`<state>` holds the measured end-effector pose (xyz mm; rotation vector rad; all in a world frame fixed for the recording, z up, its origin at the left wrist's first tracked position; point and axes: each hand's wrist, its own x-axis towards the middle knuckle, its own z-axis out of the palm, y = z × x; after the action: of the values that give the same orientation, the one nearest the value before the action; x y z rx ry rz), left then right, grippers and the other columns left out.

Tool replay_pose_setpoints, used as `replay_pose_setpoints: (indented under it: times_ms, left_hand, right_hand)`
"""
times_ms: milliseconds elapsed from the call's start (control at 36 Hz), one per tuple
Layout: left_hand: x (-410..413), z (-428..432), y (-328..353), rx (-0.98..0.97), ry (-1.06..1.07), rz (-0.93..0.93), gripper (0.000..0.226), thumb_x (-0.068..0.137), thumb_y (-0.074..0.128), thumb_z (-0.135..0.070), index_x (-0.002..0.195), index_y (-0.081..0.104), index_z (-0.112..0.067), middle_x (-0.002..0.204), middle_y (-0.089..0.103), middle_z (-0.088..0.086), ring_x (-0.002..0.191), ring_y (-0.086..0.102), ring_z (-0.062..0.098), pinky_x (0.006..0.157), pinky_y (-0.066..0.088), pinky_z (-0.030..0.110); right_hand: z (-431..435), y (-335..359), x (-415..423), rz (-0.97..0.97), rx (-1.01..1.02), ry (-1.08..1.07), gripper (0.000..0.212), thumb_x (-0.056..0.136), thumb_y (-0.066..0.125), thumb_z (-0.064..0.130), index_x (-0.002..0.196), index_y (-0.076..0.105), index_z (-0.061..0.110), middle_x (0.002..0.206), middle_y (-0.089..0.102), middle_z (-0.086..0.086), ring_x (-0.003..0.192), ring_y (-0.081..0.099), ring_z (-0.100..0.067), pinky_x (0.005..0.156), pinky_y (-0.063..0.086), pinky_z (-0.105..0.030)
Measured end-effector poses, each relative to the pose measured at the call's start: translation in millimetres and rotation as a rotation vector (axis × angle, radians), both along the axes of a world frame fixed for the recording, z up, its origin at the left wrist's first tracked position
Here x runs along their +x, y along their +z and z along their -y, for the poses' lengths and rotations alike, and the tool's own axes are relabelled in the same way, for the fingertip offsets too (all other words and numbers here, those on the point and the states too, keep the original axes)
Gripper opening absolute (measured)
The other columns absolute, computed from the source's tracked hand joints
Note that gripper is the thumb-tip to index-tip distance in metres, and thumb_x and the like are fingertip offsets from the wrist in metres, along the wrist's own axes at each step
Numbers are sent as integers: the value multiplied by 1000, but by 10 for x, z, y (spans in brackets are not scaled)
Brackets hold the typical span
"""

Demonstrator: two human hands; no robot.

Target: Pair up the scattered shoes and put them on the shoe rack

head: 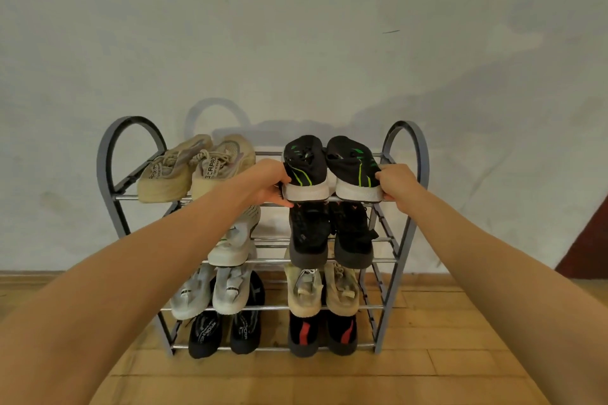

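The rack (274, 307) stands on the floor (296, 378), its back to the wall (296, 43). Each of its four tiers carries shoes left and right. On the top tier, the left pair (194, 171) lies beside the right pair (306, 171), heels toward me. My left hand (269, 181) grips the right pair's left side and my right hand (396, 182) its right side.

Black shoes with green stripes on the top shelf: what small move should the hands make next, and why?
Probably release both. The left hand grips the left green-striped shoe at its heel, the right hand the right green-striped shoe, and the pair already sits side by side on the top bars of the shoe rack.
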<state>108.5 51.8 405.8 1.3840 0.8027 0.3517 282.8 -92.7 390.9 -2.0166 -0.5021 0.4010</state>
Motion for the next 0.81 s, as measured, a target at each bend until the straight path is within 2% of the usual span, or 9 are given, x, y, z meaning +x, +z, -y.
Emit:
replay_pose_setpoints:
  times_ms: [111, 194, 250, 333, 444, 583, 694, 750, 806]
  left_hand:
    - [-11, -23, -37, -4, -1, 11, 37, 94, 38, 6, 131, 42, 3, 134, 47, 19, 107, 53, 32, 84, 50, 48]
    - [30, -76, -73, 2, -3, 19, 35, 94, 38, 6, 129, 43, 3, 135, 47, 18, 116, 52, 35, 85, 50, 51]
    - [44, -38, -58, 35, 6, 2, 28, 95, 37, 5, 122, 47, 3, 129, 49, 16, 118, 51, 37, 80, 53, 50]
    - [57, 57, -21, 139, 36, -20, 12, 95, 40, 3, 94, 51, -4, 114, 52, 16, 102, 59, 33, 64, 59, 44]
    - [36, 75, -65, 288, 98, -28, 13, 92, 47, -2, 85, 51, -12, 121, 60, 20, 94, 67, 30, 63, 61, 36]
    - [-9, 186, -149, 316, 162, 20, 23, 94, 48, -5, 114, 57, 4, 104, 56, 15, 101, 60, 36, 67, 58, 40]
    - [-52, 256, -222, 362, 158, 38, 28, 96, 43, -11, 117, 58, -1, 105, 58, 14, 96, 57, 28, 80, 55, 38]
    - [-109, 284, -250, 385, 125, 32, 27, 95, 43, -12, 117, 58, -4, 107, 58, 13, 96, 54, 23, 81, 53, 36]
    - [-189, 345, -269, 486, 62, -4, 26, 91, 49, -15, 114, 58, -7, 109, 61, 13, 93, 54, 21, 79, 50, 38]
  right_hand:
    - [-16, -75, 91, 87, -26, -25, 25, 93, 42, 2, 106, 63, -2, 91, 56, -9, 92, 58, -25, 84, 51, -39]
    - [0, -93, 55, 111, 44, -48, 27, 94, 44, 9, 73, 56, 20, 74, 51, 0, 73, 51, -17, 77, 50, -35]
    - [10, -80, 7, 141, 43, -45, 23, 94, 46, 10, 80, 64, 11, 81, 59, -7, 78, 55, -21, 72, 49, -34]
    - [54, -68, -57, 170, 79, -74, 28, 95, 47, 12, 111, 67, 0, 112, 64, -18, 105, 59, -31, 93, 50, -41]
    - [106, -50, -125, 211, 67, -96, 32, 96, 48, 21, 119, 64, 4, 119, 64, -14, 102, 58, -27, 84, 45, -32]
    - [181, -5, -238, 200, -11, -58, 32, 95, 49, 22, 107, 65, -3, 101, 63, -18, 86, 52, -22, 73, 42, -33]
    - [287, 43, -338, 225, -69, 6, 24, 94, 48, 22, 92, 61, 2, 74, 50, -7, 83, 49, -22, 62, 36, -28]
    - [339, 69, -411, 247, -73, 23, 14, 94, 48, 21, 97, 55, 9, 78, 49, -4, 88, 48, -21, 64, 37, -28]
    - [387, 60, -522, 295, -52, 48, 28, 92, 53, 21, 119, 51, 11, 102, 54, -7, 98, 51, -21, 76, 39, -26]
